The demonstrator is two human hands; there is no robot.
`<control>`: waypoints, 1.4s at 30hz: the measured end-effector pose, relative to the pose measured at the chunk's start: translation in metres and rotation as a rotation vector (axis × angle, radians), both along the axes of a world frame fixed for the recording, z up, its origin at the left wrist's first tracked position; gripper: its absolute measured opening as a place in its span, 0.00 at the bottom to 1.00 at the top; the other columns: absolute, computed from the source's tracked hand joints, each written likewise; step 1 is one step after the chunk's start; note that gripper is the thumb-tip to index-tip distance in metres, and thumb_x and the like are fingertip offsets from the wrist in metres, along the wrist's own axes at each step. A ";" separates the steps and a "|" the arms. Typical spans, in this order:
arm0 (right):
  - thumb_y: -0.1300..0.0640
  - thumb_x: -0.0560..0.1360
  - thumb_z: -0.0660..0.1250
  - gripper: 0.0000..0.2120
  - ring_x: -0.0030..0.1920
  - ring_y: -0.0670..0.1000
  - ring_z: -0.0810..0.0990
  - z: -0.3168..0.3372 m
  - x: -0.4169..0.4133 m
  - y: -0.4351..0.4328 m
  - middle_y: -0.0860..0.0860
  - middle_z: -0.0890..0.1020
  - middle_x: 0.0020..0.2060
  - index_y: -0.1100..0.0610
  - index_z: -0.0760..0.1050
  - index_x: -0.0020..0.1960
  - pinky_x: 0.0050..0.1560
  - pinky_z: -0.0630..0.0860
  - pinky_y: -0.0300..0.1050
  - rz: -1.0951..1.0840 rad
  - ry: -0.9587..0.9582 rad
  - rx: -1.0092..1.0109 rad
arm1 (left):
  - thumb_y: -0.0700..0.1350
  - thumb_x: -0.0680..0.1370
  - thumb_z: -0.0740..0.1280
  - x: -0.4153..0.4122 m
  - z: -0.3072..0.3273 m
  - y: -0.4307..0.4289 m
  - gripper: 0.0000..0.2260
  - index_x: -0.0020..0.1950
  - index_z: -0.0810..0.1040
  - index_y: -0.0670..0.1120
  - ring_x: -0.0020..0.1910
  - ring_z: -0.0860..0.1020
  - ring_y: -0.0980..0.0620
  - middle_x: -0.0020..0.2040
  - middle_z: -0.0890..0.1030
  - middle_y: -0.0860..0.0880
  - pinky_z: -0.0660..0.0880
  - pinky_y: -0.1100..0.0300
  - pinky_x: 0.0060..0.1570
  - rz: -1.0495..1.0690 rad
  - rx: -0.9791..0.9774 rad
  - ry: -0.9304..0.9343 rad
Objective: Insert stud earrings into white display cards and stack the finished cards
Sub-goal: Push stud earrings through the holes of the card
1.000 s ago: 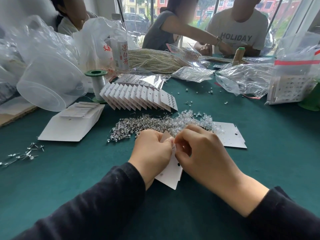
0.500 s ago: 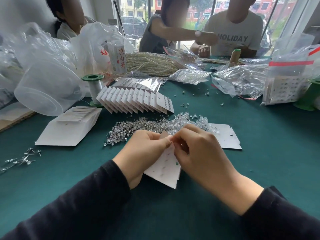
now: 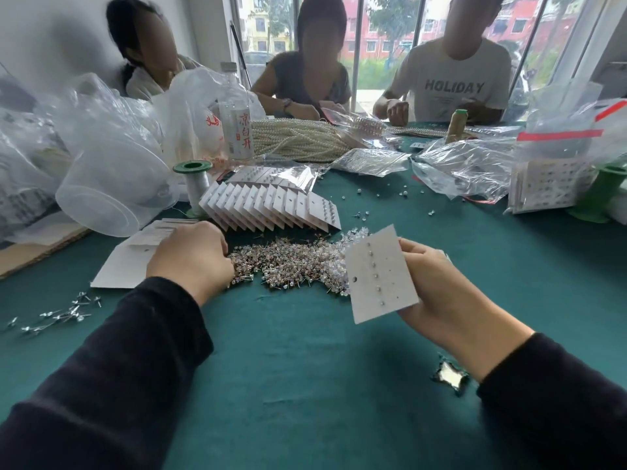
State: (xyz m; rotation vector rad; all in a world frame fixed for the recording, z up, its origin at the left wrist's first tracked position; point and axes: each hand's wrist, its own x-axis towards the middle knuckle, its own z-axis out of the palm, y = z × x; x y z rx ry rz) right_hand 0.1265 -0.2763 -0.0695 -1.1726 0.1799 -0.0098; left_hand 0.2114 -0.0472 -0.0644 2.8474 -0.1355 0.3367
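Head view: a clear plastic tub (image 3: 105, 195) lies tipped on its side at the left, its contents not discernible, and zip bags at the right hold filled earring cards (image 3: 549, 184); another clear bag (image 3: 468, 167) lies crumpled beside them. The right hand (image 3: 437, 293) pinches a white display card (image 3: 380, 276) by its right edge, lifted and tilted above the green tablecloth (image 3: 305, 351), with one column of studs showing down it. The left hand (image 3: 193, 256), fingers curled downward, rests at the left end of the loose stud earring pile (image 3: 288, 262); whether it grips a stud I cannot tell. Behind the pile a fanned row of finished cards (image 3: 271, 208) leans in a stack, with blank cards (image 3: 135, 252) partly hidden by the left hand. A green-capped spool (image 3: 195, 184), a labelled bottle (image 3: 237, 120) and bundled pearl strands (image 3: 298, 140) stand farther back, where three people sit.
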 end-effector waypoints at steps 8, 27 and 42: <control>0.66 0.68 0.59 0.22 0.39 0.62 0.83 0.001 -0.001 -0.004 0.66 0.81 0.43 0.67 0.67 0.62 0.35 0.81 0.55 0.163 0.049 0.403 | 0.44 0.68 0.73 0.002 0.000 0.000 0.03 0.37 0.81 0.46 0.43 0.78 0.49 0.40 0.80 0.48 0.71 0.61 0.42 -0.057 -0.036 0.094; 0.53 0.74 0.61 0.12 0.36 0.54 0.79 -0.007 0.003 -0.010 0.54 0.79 0.40 0.55 0.78 0.53 0.33 0.74 0.44 0.052 0.088 0.053 | 0.47 0.70 0.71 -0.002 0.000 -0.002 0.07 0.33 0.79 0.47 0.42 0.75 0.50 0.34 0.78 0.51 0.68 0.62 0.41 -0.094 -0.027 0.093; 0.65 0.71 0.68 0.15 0.29 0.56 0.82 -0.009 0.005 -0.005 0.57 0.84 0.32 0.60 0.70 0.56 0.28 0.79 0.45 0.007 0.120 -0.016 | 0.41 0.72 0.70 -0.026 0.019 -0.025 0.03 0.39 0.80 0.47 0.26 0.74 0.60 0.32 0.80 0.51 0.70 0.74 0.26 -0.393 -0.573 -0.053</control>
